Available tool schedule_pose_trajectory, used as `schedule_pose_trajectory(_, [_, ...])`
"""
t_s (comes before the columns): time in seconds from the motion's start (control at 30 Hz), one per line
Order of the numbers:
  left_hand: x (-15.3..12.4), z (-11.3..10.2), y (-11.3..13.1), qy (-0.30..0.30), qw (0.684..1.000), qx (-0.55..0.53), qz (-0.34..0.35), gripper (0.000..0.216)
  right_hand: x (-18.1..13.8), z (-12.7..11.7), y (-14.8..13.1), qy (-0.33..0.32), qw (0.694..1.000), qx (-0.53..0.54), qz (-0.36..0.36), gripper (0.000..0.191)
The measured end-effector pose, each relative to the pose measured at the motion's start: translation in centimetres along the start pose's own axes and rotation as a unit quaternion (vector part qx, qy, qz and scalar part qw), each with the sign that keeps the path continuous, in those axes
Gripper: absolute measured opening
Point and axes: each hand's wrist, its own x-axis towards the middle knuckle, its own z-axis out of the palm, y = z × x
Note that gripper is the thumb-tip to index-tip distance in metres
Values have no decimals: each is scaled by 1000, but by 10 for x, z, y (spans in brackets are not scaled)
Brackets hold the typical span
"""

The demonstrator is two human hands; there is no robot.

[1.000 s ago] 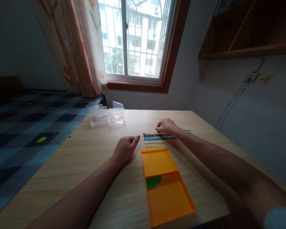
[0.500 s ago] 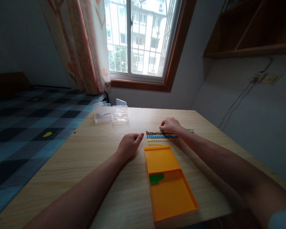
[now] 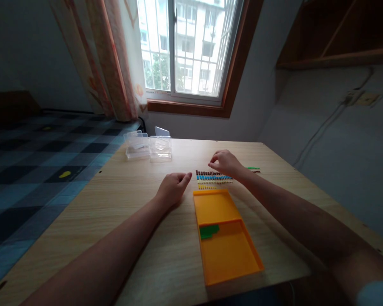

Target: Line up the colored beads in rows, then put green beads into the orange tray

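Observation:
My right hand (image 3: 226, 162) is just above the far side of the rows of small pieces, thumb and forefinger curled toward each other. Whatever is between its fingertips, if anything, is too small to make out. Below it lie a dark brown row (image 3: 204, 173), a blue row (image 3: 207, 177) and a yellow row (image 3: 206, 187). Some green pieces (image 3: 253, 168) show beyond my right wrist. Left of the rows, my left hand (image 3: 174, 187) rests on the table with its fingers curled in; its palm is hidden. Nearer me is an orange tray (image 3: 232, 263) with green pieces (image 3: 208, 231) in its corner.
Clear plastic boxes (image 3: 160, 148) with raised lids stand at the table's far left. A bed with a checked cover (image 3: 51, 157) adjoins the left side. A wooden shelf (image 3: 338, 59) hangs on the right wall, and the window is straight ahead.
My right hand has lifted slightly and shifted left; green seen at its fingertips earlier no longer shows there. My left hand stays put. The whole view has tilted a little.

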Motion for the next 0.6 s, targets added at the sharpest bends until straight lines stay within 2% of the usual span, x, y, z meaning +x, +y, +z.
schedule_pose_trajectory(0.07, [0, 0, -1, 0, 1000, -2, -3, 52, -22, -18, -6, 8, 998, 38, -58, 18])
schedule_pose_trajectory(0.17, [0, 1, -2, -1, 1000, -3, -7, 52, -69, -42, -16, 30, 953, 189, -233, 19])
schedule_pose_trajectory(0.27, [0, 2, -3, -2, 1000, -2, -8, 52, -115, -53, -24, -42, 924, 217, -312, 15])
schedule_pose_trajectory(0.37, [-1, 1, -3, -2, 1000, 2, -6, 52, -146, -46, -31, -111, 910, 164, -365, 18])
schedule_pose_trajectory(0.6, [-2, 0, 2, 0, 1000, 4, -15, 50, -162, -13, -36, -129, 906, 86, -395, 25])
